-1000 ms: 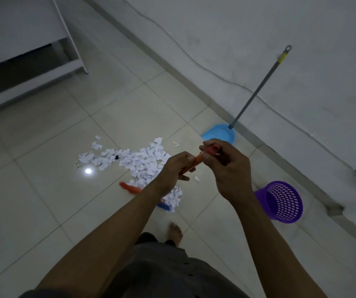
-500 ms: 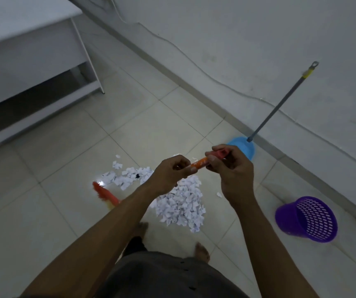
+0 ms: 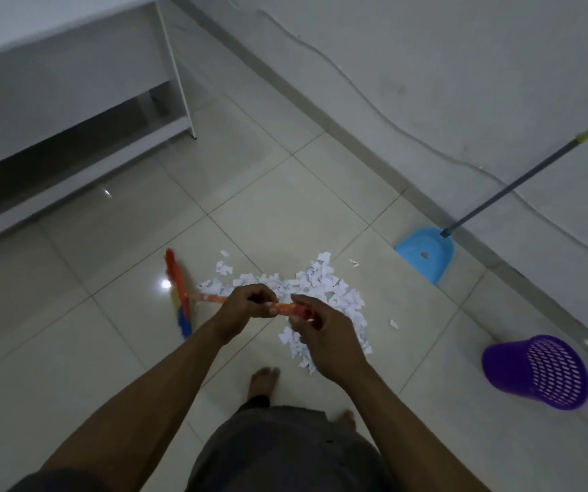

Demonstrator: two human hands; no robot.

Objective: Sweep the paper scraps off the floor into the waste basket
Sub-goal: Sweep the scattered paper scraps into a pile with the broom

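A heap of white paper scraps (image 3: 324, 289) lies on the tiled floor ahead of my feet. Both hands grip the orange handle of a broom (image 3: 204, 297): my left hand (image 3: 246, 307) lower on the handle, my right hand (image 3: 321, 332) at its top end. The broom's red, yellow and blue head (image 3: 178, 296) sits on the floor just left of the heap. A purple mesh waste basket (image 3: 537, 372) stands at the right. The blue dustpan (image 3: 425, 253) with a long grey handle rests by the wall, beyond the heap.
A white table or bench frame (image 3: 72, 111) fills the upper left. The wall and skirting (image 3: 427, 193) run diagonally on the right, with a cable along the wall. My bare feet (image 3: 262, 379) stand just behind the heap.
The broom head has swung left and further out, now lying left of the heap. The scraps are gathered into a tighter pile. My view has shifted, showing more of the floor and table.
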